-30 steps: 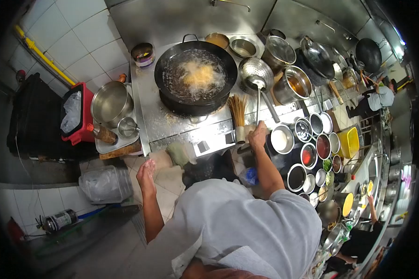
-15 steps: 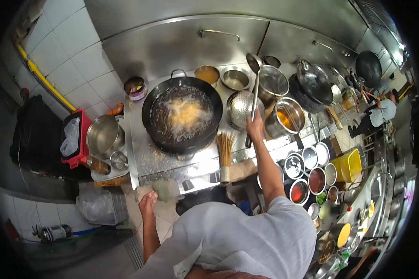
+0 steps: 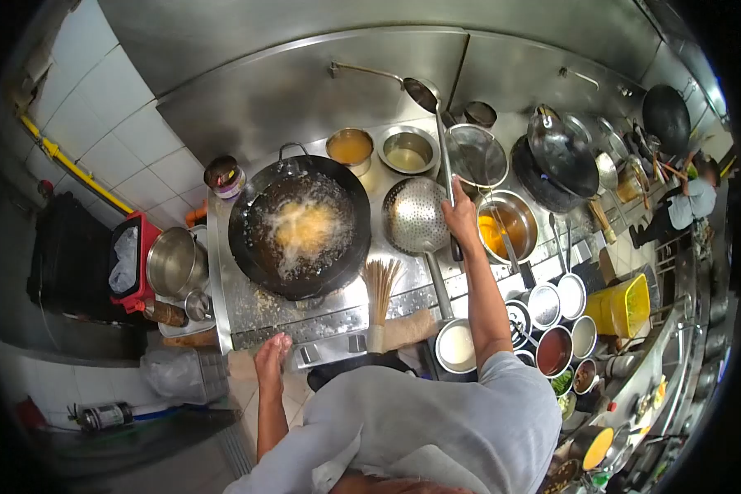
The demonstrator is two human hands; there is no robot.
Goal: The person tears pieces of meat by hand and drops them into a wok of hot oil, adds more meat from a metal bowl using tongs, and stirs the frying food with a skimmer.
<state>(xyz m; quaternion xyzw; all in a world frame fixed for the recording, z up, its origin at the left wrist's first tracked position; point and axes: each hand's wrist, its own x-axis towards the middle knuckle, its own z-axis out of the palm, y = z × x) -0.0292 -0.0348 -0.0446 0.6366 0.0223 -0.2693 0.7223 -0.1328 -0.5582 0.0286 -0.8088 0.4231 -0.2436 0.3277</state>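
In my right hand [image 3: 461, 216] is the long handle of a ladle [image 3: 421, 95]. Its bowl points to the back wall and appears beside the end of a wall tap [image 3: 366, 69]; I cannot tell whether they touch. Below the handle, a perforated strainer [image 3: 412, 216] lies on the stove top. To the left, a black wok [image 3: 247, 259] holds bubbling oil with golden food [image 3: 305, 226] frothing in the middle. At the stove's front edge my left hand [image 3: 272, 358] is held up with fingers extended and nothing visible in it.
A bamboo brush [image 3: 380, 300] stands at the stove's front. Behind are bowls of brown liquid [image 3: 350, 146] and clear liquid [image 3: 407, 151]. A pot of orange liquid [image 3: 520, 221] and several seasoning tubs [image 3: 554, 350] are at right. Another person [image 3: 693, 202] stands far right.
The ladle's bowl has shifted left, nearer the wall tap's end. The greenish cloth seen by my left hand is out of sight, and that hand's fingers look more extended. The view has shifted slightly.
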